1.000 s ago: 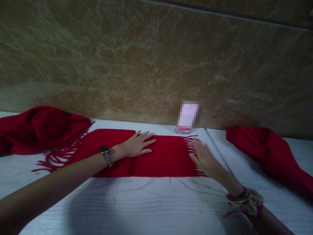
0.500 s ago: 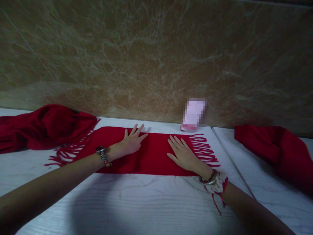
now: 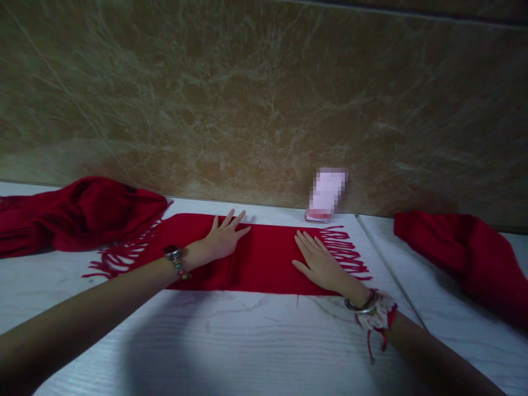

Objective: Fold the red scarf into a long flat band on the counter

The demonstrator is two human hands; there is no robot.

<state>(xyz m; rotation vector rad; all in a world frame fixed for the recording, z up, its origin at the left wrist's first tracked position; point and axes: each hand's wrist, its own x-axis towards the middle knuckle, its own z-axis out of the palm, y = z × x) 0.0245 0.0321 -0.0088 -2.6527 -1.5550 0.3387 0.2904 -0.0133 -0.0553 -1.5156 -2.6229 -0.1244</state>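
A red scarf (image 3: 268,258) lies flat in front of me, fringed at both its left and right ends. My left hand (image 3: 223,239) rests on it left of the middle, fingers spread, near a crease in the cloth. Toward the right fringe, my right hand (image 3: 319,264) lies flat on the scarf with its fingers stretched out and the thumb apart. Neither hand grips anything.
A bunched red cloth (image 3: 103,212) lies at the left, touching the scarf's left fringe. Another red cloth (image 3: 466,253) lies at the right. A blurred pink object (image 3: 328,192) leans against the brown marbled wall (image 3: 247,110). The white surface (image 3: 256,346) has a seam at right.
My right hand has slid a little to the right over the scarf, closer to the fringe. The left hand stays in nearly the same place on the cloth.
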